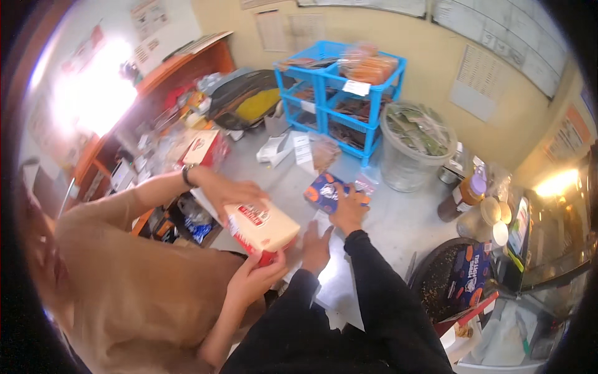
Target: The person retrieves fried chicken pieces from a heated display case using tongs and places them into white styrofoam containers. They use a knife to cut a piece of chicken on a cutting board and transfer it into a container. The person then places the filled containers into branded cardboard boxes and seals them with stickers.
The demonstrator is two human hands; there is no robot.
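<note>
My right hand [349, 213] is on a small purple box with orange spots [320, 192], its fingers bent over the box's right side. The box rests on the grey table top. Beside it, nearer to me, my left hand [316, 250] has its fingers stretched out and apart, with nothing in them. A white sheet of paper [340, 283] lies under and between my forearms. At my left a co-worker in a brown top holds a cream and red cardboard box [265, 227] in both hands, close to my left hand.
Blue stacked baskets [321, 100] with packets stand at the back, next to a clear tub of green packets [414, 149]. Jars [479, 221] line the right side. A round dark pan [436, 280] carries another purple box [470, 271]. Another red and cream box [202, 146] sits at left.
</note>
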